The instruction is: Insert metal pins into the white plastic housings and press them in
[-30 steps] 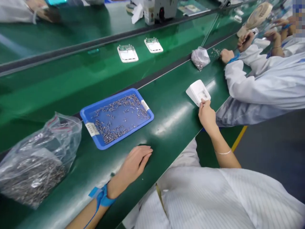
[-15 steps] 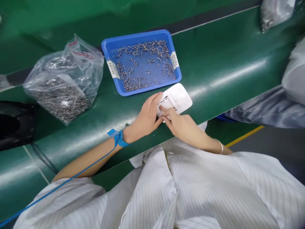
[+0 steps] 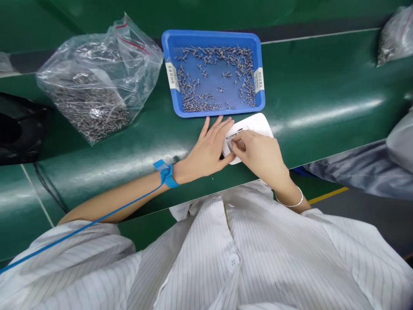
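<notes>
The white case [image 3: 254,125] lay flat on the green belt [image 3: 322,86], just in front of the blue tray [image 3: 213,36] of small metal pins [image 3: 200,103] and touching or nearly touching the tray's near rim. The left hand [image 3: 209,148] lay flat beside the case on its left, fingers spread and extended, their tips over the case's left edge and reaching toward the tray; the thumb seemed tucked against the case's near corner. The right hand [image 3: 261,153] covered the case's near right part, its fingers curled and drawn together in a pinch over a small labelled patch on the case; whether a pin sat between the fingertips could not be told. A blue strap [image 3: 166,172] ringed the left wrist, its cord trailing back toward the body. A clear bag [image 3: 97,86] of more pins lay left of the tray, well apart from the case. To do this well, I judge, the left hand should bear down evenly so the case could not slide on the slick belt, while the right fingertips worked lightly and squarely over the patch. Keeping the case close to the tray would make each reach for a pin short.
</notes>
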Motion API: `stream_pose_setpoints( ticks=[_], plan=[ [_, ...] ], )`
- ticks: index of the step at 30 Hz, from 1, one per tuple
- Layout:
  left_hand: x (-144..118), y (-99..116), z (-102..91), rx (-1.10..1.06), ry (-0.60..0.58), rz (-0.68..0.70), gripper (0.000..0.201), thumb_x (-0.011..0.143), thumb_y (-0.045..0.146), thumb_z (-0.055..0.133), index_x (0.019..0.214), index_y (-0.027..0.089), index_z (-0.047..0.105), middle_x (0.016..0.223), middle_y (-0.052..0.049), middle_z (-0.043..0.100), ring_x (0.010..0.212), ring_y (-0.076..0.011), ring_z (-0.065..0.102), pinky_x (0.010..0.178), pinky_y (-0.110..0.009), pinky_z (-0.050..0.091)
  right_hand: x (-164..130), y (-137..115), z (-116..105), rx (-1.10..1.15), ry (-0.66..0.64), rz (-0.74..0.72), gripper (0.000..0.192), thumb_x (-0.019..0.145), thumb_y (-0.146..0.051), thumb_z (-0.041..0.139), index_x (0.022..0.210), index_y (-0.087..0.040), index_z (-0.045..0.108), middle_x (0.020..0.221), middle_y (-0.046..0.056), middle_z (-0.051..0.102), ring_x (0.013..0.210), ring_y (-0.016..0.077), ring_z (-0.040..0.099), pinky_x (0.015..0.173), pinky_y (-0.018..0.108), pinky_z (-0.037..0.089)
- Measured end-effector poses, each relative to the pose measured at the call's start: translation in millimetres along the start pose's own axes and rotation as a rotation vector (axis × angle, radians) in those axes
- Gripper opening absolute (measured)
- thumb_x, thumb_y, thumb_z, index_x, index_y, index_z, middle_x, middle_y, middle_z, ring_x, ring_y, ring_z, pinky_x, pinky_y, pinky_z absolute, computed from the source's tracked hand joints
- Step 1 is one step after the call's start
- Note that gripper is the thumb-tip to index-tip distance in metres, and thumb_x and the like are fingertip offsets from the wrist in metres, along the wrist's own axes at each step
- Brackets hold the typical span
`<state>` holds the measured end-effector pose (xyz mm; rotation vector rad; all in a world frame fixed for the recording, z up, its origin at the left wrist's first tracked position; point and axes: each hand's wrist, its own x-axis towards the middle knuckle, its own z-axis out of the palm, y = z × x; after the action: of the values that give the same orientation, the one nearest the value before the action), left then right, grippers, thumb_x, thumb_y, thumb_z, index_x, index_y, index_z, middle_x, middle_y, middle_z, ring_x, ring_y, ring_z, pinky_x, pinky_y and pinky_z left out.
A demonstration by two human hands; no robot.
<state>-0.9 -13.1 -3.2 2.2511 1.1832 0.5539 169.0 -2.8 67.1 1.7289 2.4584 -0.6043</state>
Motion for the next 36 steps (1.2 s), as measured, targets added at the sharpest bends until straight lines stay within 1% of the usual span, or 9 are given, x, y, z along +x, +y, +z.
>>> stream_pose_setpoints(
  ticks=[3,7,9,14,18,26,31,34,36],
  plan=[
    [0,-1,0.9,0.005,0.008,0.01,0.069,0.098,0.044,0.049,0.15,0.005,0.025,0.157,-0.019,0.035,0.153,-0.0334,0.019,0.126,-0.055,0.007,4,-3,0,-0.022,-0.018,-0.023,0.028,0.101,-0.032,0.043,0.097,-0.017,0.065,0.091,0.002,0.07,0.073,0.014,0.059,0.057,0.027,0.022],
    [0,-2,2.0,0.0,0.002,0.01,0.071,0.097,0.043,0.049,0.15,0.003,0.025,0.158,-0.019,0.035,0.153,-0.0341,0.02,0.126,-0.056,0.006,4,-6,4,-0.071,0.022,-0.01,0.029,0.102,-0.034,0.042,0.098,-0.016,0.065,0.092,0.002,0.07,0.07,0.013,0.059,0.055,0.027,0.02],
    [0,-2,2.3,0.004,0.001,0.015,0.072,0.096,0.043,0.05,0.151,0.003,0.024,0.158,-0.019,0.034,0.153,-0.0344,0.02,0.125,-0.057,0.007,1,-7,8,-0.084,0.063,-0.005,0.03,0.103,-0.034,0.042,0.097,-0.017,0.066,0.092,0.001,0.069,0.069,0.0124,0.058,0.054,0.028,0.02],
    [-1,-1,2.3,0.009,0.022,0.008,0.073,0.095,0.041,0.053,0.153,0.008,0.024,0.158,-0.017,0.036,0.152,-0.0351,0.022,0.126,-0.057,0.011,-4,-5,19,-0.085,0.221,-0.046,0.035,0.104,-0.037,0.041,0.093,-0.02,0.069,0.085,0.0,0.069,0.069,0.0115,0.058,0.052,0.028,0.023],
    [-1,0,1.3,0.01,0.023,0.008,0.074,0.094,0.039,0.055,0.154,0.01,0.024,0.158,-0.016,0.036,0.152,-0.0352,0.023,0.126,-0.057,0.012,-4,-3,25,-0.131,0.275,-0.051,0.032,0.103,-0.035,0.043,0.094,-0.021,0.071,0.084,-0.001,0.07,0.065,0.0116,0.057,0.05,0.029,0.023],
    [0,1,-4.3,-0.007,-0.002,0.009,0.084,0.086,0.037,0.063,0.155,0.011,0.022,0.162,-0.014,0.029,0.152,-0.0361,0.021,0.126,-0.059,0.012,-6,-6,25,-0.128,0.225,-0.031,0.039,0.106,-0.035,0.035,0.1,-0.019,0.07,0.088,0.003,0.071,0.068,0.0129,0.059,0.053,0.031,0.021],
    [0,-1,-1.3,0.004,0.011,0.028,0.083,0.086,0.037,0.064,0.154,0.012,0.024,0.162,-0.013,0.031,0.151,-0.0392,0.022,0.125,-0.061,0.013,-7,-7,24,-0.2,0.19,-0.038,0.028,0.103,-0.026,0.04,0.103,-0.019,0.067,0.089,0.002,0.07,0.064,0.0138,0.058,0.051,0.031,0.021],
    [0,-2,1.0,0.01,0.027,0.041,0.073,0.093,0.039,0.057,0.154,0.013,0.025,0.161,-0.013,0.032,0.15,-0.0412,0.021,0.123,-0.064,0.015,-11,-7,10,-0.215,0.132,-0.057,0.025,0.1,-0.018,0.04,0.106,-0.018,0.065,0.094,0.003,0.069,0.064,0.0142,0.058,0.049,0.031,0.023],
    [-1,-2,1.4,-0.001,0.045,0.024,0.063,0.099,0.039,0.047,0.154,0.015,0.026,0.162,-0.012,0.031,0.151,-0.0391,0.021,0.123,-0.063,0.016,-16,-7,-7,-0.133,0.154,-0.097,0.024,0.1,-0.018,0.041,0.106,-0.019,0.064,0.097,0.004,0.069,0.068,0.0146,0.06,0.049,0.03,0.028]
  ],
)
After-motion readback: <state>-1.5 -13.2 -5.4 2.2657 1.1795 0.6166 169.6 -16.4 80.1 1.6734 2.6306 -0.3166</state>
